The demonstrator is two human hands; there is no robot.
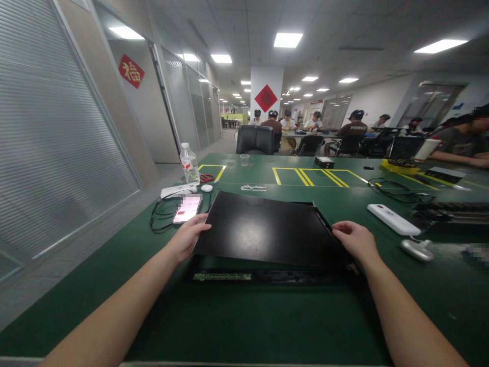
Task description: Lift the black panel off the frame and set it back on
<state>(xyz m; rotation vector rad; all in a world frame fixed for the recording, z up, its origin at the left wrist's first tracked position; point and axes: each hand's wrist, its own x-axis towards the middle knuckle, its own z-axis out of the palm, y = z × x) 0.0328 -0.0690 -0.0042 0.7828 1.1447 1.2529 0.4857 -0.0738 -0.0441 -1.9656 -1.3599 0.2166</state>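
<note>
My left hand pinches one black display panel by its left edge, tilted over one black frame, mostly hidden; whether my bent right fingers grip panel or frame, I cannot tell. One bottle and one cup stand beyond, contents unclear.

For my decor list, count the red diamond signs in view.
2. One sign, with a gold character, hangs right of the blinds; the other sign is on the white pillar. More may be hidden farther back.
</note>
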